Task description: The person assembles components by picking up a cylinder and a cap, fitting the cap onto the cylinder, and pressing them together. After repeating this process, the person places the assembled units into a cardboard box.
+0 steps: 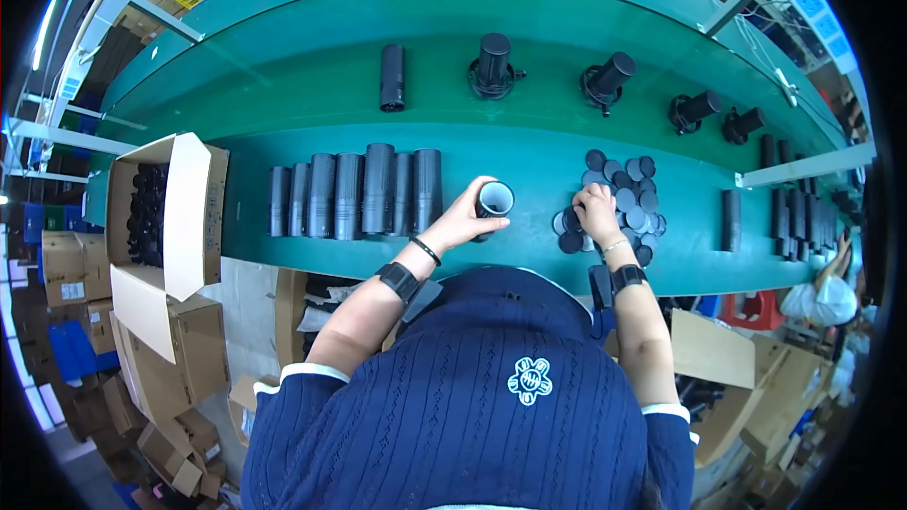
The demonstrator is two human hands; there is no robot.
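Observation:
My left hand is wrapped round a black tube, whose round mouth faces up and shows a pale inside. To the right, my right hand is at a loose heap of flat round black discs, its fingers bent down among them. What the fingertips pinch, if anything, is hidden under the hand. Several black ribbed tubes lie side by side on the green bench to the left of my left hand.
An open carton of dark parts stands at the bench's left end. Beyond my hands, on the green belt, are a black tube and several black cylinders on round mounts. More tubes lie far right, near another person's arm.

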